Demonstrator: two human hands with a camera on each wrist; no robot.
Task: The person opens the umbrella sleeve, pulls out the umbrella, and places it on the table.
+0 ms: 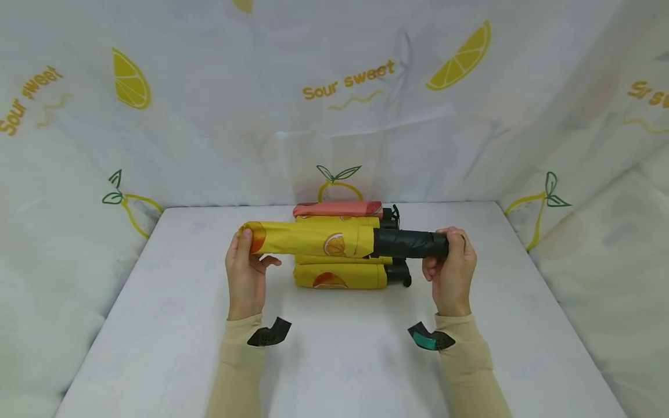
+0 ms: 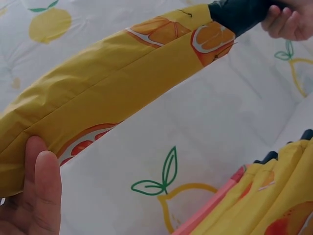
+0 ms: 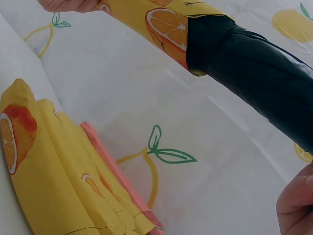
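A black folded umbrella (image 1: 407, 243) is held level above the table, partly inside a yellow sleeve (image 1: 303, 238) printed with orange slices. My left hand (image 1: 247, 284) pinches the sleeve's far left end between thumb and fingers. At the other end, my right hand (image 1: 453, 276) grips the black umbrella. In the right wrist view, a long stretch of dark folded fabric (image 3: 254, 73) shows outside the sleeve's mouth. The left wrist view shows the sleeve (image 2: 112, 83) slightly bent along its length.
Behind and below the held umbrella lies a row of several sleeved umbrellas, yellow ones (image 1: 360, 277) and a pink one (image 1: 334, 209), black ends to the right. They lie on a white table (image 1: 334, 348). A white lemon-printed cloth (image 1: 219, 139) hangs around the back and sides.
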